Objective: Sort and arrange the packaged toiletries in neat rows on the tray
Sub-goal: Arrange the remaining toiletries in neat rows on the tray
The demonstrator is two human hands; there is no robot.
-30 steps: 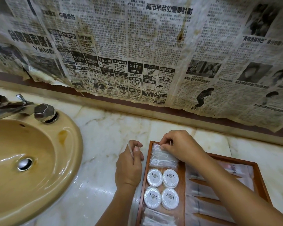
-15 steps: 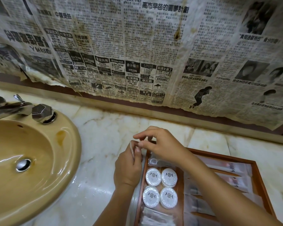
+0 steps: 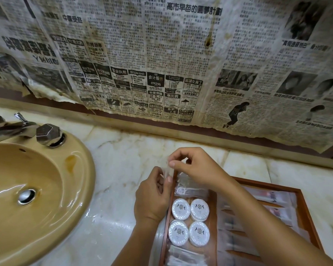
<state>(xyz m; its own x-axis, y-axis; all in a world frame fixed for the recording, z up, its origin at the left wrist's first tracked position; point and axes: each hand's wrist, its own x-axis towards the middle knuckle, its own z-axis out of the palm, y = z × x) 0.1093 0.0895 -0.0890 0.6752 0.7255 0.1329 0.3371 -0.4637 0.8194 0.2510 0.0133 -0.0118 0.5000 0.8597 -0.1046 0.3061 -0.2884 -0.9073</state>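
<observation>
Thin clear plastic sachet (image 3: 166,167) pinched upright between left hand (image 3: 152,198) and right hand (image 3: 192,167) | just off far-left corner of brown wooden tray (image 3: 306,212) | left hand nearer | far-left clear-packet stack (image 3: 188,187) below right

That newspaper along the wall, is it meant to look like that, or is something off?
It looks worn. The newspaper covering the wall is yellowed and stained, with brown drip marks and a ragged, curling lower edge. The sink also carries a rusty-looking stain. The tray itself looks orderly.
</observation>
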